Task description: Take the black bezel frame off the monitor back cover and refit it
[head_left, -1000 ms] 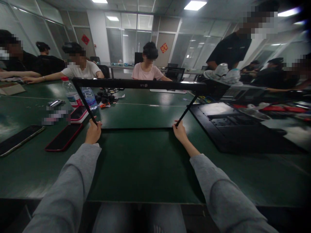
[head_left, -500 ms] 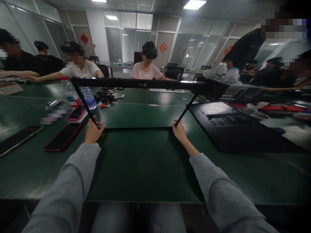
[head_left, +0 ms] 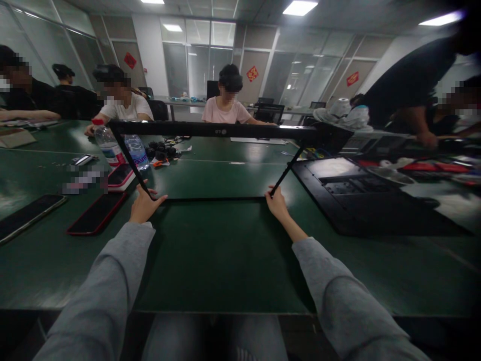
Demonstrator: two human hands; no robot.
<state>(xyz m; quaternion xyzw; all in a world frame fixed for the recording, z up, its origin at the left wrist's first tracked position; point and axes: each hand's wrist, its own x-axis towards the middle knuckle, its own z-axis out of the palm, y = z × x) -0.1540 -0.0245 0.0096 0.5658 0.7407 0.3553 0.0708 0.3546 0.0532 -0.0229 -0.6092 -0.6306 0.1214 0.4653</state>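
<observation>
Both my hands hold a thin black monitor bezel (head_left: 180,128), an open rectangular frame with an upside-down LG logo on its far, wider bar. My left hand (head_left: 145,204) grips its near left corner, thumb lying along the near bar. At the near right corner, my right hand (head_left: 277,203) is closed round the frame. The bezel is tilted, its far bar raised toward the back of the green table (head_left: 225,260). Right of my right hand lies a large black monitor back panel (head_left: 338,193). Left of my left hand is a phone with a red edge (head_left: 96,214).
Two plastic bottles (head_left: 109,145) stand behind the bezel's left side. Another phone (head_left: 30,215) lies at far left. Black cables (head_left: 163,150) are heaped beyond the bottles. A person in pink (head_left: 225,108) sits opposite; a person in dark clothes (head_left: 413,80) leans over the table at right.
My left thumb has stretched out a little further along the near bar. The bezel has hardly moved. At right, the person in dark clothes has shifted and leans lower, a hand now showing.
</observation>
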